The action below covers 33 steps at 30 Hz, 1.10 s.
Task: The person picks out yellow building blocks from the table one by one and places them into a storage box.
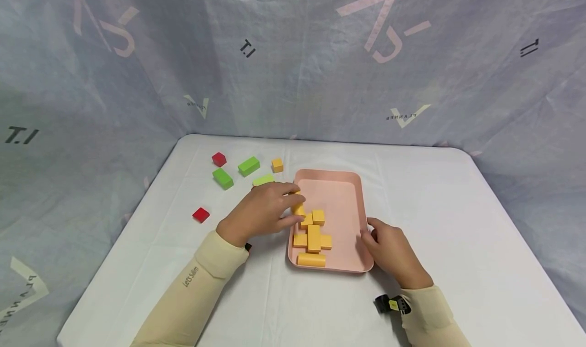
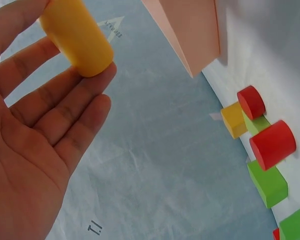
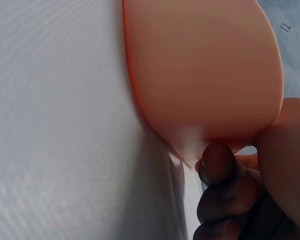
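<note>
A pink tray (image 1: pixel 341 199) lies on the table, with several yellow blocks (image 1: pixel 314 238) and a yellow cylinder (image 1: pixel 312 259) gathered along its left and lower part. My left hand (image 1: pixel 263 209) is over the tray's left rim. Between its thumb and fingers it holds another yellow cylinder (image 2: pixel 82 40), seen tilted in the left wrist view. At the tray's right side my right hand (image 1: pixel 389 248) grips the wall, thumb at the rim and fingers curled outside it. The right wrist view shows the tray's outer wall (image 3: pixel 205 65) close up beside those fingers (image 3: pixel 227 197).
Left of the tray lie green blocks (image 1: pixel 249 166), a light green block (image 1: pixel 263 180), a small orange-yellow cube (image 1: pixel 277 165) and red pieces (image 1: pixel 201 214). Two red cylinders (image 2: pixel 273 145) show in the left wrist view. A grey printed cloth (image 1: pixel 293 82) hangs behind the table.
</note>
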Each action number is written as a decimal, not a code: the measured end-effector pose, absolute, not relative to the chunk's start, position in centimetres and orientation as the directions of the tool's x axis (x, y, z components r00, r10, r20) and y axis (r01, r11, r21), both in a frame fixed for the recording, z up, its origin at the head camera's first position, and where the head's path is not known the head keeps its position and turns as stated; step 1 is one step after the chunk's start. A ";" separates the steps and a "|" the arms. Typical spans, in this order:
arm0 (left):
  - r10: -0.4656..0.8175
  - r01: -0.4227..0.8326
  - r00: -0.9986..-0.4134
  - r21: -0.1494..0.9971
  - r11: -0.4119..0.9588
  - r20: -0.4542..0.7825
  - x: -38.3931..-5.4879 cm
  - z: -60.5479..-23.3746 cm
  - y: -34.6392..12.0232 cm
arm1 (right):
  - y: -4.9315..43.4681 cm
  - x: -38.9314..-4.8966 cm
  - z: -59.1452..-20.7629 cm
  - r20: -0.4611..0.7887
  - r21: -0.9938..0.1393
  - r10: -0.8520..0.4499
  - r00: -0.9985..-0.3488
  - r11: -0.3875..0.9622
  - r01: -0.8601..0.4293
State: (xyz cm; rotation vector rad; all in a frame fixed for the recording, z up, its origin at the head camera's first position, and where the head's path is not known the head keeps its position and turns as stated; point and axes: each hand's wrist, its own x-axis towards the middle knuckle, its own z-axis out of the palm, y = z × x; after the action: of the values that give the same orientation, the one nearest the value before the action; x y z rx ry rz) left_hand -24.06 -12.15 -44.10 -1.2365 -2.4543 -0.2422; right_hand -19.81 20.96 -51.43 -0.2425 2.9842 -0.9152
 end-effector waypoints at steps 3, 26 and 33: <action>0.745 0.809 -0.528 -0.024 0.587 0.409 -23.9 -44.2 -11.8 | 21.0 -19.8 -51.5 0.031 -0.558 -0.152 -0.988 0.818 -0.143; 0.759 0.781 -0.617 0.046 0.622 0.209 -23.0 -44.3 -11.1 | 20.9 -19.7 -51.4 0.035 -0.560 -0.150 -0.988 0.816 -0.144; 0.747 0.753 -0.658 0.096 0.651 0.100 -22.6 -44.3 -10.6 | 20.9 -19.7 -51.4 0.033 -0.564 -0.149 -0.988 0.814 -0.141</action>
State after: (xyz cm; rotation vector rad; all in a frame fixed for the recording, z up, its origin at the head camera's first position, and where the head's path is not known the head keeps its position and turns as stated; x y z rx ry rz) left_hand -22.58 -10.56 -44.35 -1.2763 -2.8076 -0.2000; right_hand -19.66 20.94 -51.37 -0.2379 2.9794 -0.9254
